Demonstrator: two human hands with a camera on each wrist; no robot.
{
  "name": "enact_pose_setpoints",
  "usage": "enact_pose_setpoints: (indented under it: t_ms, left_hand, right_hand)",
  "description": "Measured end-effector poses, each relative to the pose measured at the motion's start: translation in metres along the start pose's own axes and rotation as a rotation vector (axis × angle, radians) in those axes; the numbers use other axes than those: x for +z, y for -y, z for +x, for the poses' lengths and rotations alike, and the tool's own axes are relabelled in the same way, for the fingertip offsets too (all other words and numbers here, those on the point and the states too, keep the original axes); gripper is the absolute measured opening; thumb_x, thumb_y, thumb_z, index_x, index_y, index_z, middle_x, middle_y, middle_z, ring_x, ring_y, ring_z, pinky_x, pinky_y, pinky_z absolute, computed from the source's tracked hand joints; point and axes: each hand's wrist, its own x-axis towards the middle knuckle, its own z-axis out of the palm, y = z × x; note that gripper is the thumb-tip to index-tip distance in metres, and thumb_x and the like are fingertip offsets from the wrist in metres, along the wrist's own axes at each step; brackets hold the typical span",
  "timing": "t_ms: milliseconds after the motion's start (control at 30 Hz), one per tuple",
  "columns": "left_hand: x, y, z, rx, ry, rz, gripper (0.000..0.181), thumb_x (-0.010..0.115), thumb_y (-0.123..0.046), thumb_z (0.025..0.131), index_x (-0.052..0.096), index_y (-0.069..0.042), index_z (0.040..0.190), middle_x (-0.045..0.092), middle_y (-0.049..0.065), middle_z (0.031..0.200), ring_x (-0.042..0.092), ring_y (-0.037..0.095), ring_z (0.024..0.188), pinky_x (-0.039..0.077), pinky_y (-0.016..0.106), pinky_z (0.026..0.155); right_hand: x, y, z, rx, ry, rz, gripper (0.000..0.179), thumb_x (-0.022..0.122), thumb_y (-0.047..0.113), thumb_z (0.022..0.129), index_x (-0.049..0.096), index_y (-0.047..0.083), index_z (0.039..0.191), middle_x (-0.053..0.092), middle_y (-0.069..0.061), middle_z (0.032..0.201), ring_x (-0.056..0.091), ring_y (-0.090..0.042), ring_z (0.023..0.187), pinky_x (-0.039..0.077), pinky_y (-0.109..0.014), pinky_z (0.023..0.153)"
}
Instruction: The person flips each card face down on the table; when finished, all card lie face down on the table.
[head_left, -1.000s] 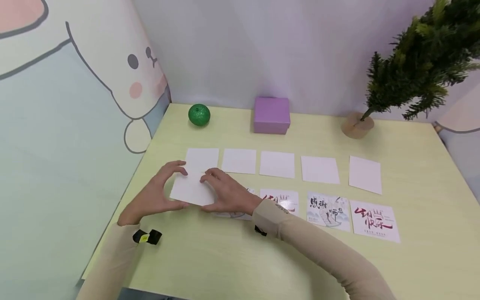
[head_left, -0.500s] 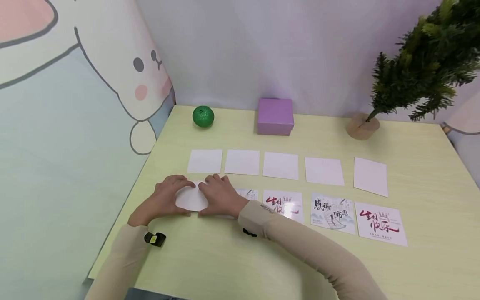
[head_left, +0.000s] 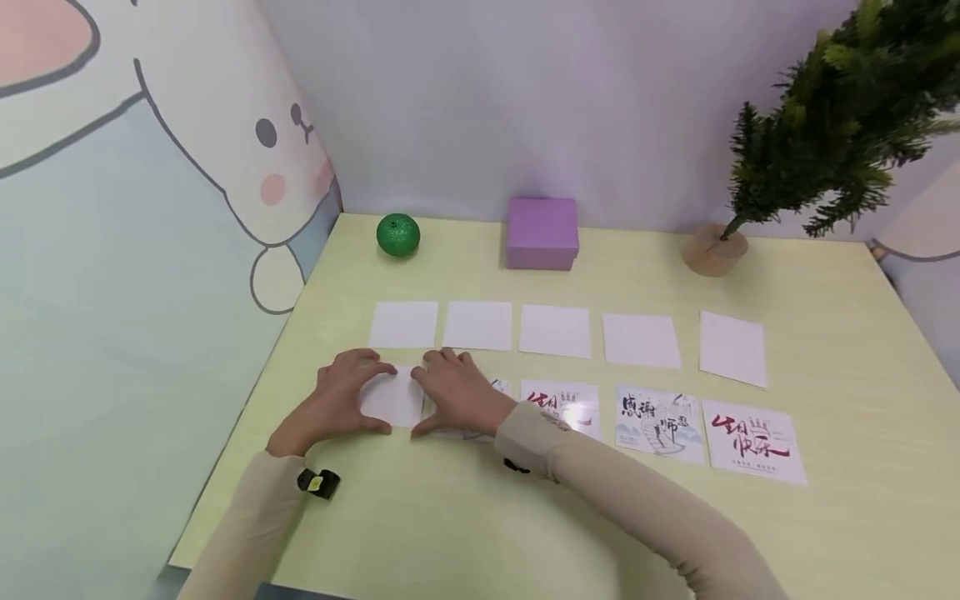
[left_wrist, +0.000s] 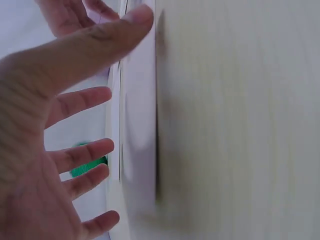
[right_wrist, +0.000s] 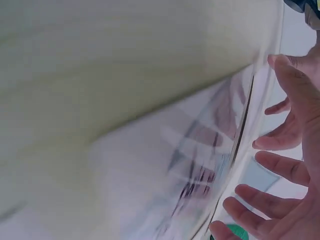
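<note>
A plain white card [head_left: 393, 396] lies at the left end of the front row, between my two hands. My left hand [head_left: 341, 396] is at its left side, fingertips near the far edge and thumb by the near edge. In the left wrist view those fingers are spread apart, with the thumb tip overlapping the card's edge. My right hand [head_left: 465, 392] arches over the card's right side and the neighbouring printed card [right_wrist: 170, 150], which it partly covers. Its fingers are also spread in the right wrist view, with nothing pinched between them.
Behind is a row of several blank white cards [head_left: 480, 325]. Printed cards with Chinese lettering [head_left: 660, 423] continue the front row rightward. Along the back stand a green glittery ball [head_left: 398, 235], a purple box [head_left: 542, 233] and a small artificial tree [head_left: 817, 142].
The white card, held up at a tilt between both hands, has come down flat at the row's left end. Both hands have moved nearer the table, and the fingers have since loosened apart.
</note>
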Motion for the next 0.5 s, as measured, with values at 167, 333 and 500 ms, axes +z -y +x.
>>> enact_pose_setpoints:
  t_ms: [167, 333, 500]
  left_hand:
    - [0.009, -0.037, 0.023, 0.152, 0.002, 0.010, 0.085, 0.090, -0.045, 0.058, 0.056, -0.019, 0.130, 0.048, 0.013, 0.138, 0.033, 0.034, 0.134, 0.032, 0.062, 0.093]
    - [0.016, -0.065, 0.039, 0.214, 0.060, 0.055, 0.094, 0.090, -0.047, 0.057, 0.050, -0.018, 0.137, 0.049, 0.007, 0.136, 0.036, 0.028, 0.132, 0.032, 0.057, 0.095]
    - [0.022, -0.075, 0.046, 0.209, 0.082, 0.104, 0.096, 0.089, -0.047, 0.059, 0.049, -0.015, 0.140, 0.054, 0.004, 0.131, 0.041, 0.024, 0.126, 0.032, 0.054, 0.095]
  right_hand:
    - [-0.011, -0.027, -0.038, 0.093, 0.016, -0.004, 0.091, 0.077, 0.070, 0.060, 0.054, 0.017, 0.130, 0.055, -0.008, 0.125, 0.048, -0.028, 0.117, 0.041, -0.048, 0.098]
    - [-0.010, -0.037, -0.064, 0.104, -0.021, -0.076, 0.095, 0.078, 0.072, 0.054, 0.054, 0.013, 0.124, 0.058, -0.010, 0.108, 0.051, -0.029, 0.105, 0.044, -0.047, 0.089]
    - [-0.008, -0.036, -0.073, 0.121, -0.046, -0.065, 0.101, 0.081, 0.070, 0.053, 0.051, 0.009, 0.129, 0.057, -0.009, 0.101, 0.051, -0.026, 0.098, 0.043, -0.045, 0.088]
